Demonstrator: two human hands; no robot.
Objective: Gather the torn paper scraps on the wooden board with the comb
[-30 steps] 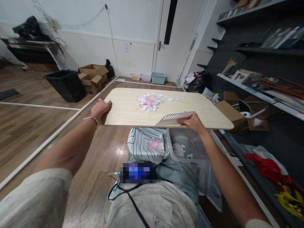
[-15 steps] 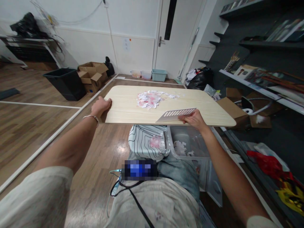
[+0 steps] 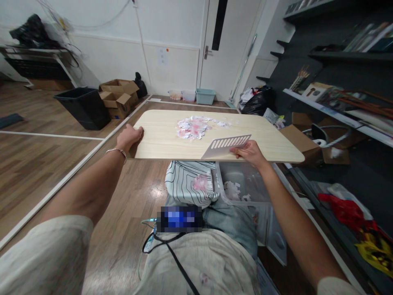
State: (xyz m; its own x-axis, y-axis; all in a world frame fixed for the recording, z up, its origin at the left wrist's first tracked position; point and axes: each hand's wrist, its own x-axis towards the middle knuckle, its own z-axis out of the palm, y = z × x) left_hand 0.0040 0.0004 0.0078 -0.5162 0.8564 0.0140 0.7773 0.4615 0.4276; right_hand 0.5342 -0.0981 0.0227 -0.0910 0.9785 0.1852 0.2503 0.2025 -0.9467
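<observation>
Board (image 3: 172, 139) of pale wood, wide and flat with rounded corners, sits roughly level in front of the person, above the lap. Left hand (image 3: 129, 137) clamps the board's left near corner, fingers curled over the edge, thumb on top; a thin bracelet (image 3: 117, 152) circles that wrist. Right hand (image 3: 249, 150) is closed on a flat slotted scraper (image 3: 226, 144), pinching its right end at the board's near edge, blade tilted with its lower left corner touching the wood. Heap of torn paper scraps (image 3: 194, 126), white and pink, lies on the board past the middle, well apart from the scraper, with a few loose bits trailing off to the right. Under the board's near edge: a striped cloth (image 3: 188, 184) with a pink patch, and just right of it a clear plastic bin (image 3: 245, 188) with some white scraps inside. Floor is wood laminate. Farther left, a black tub (image 3: 82, 108) and open cardboard boxes (image 3: 119, 98) stand by the white wall; a teal basket (image 3: 205, 98) is near the door (image 3: 227, 45). Dark shelves (image 3: 337, 82) run along the right side, another cardboard box (image 3: 302, 141) below them, red and yellow stuff lower right.
</observation>
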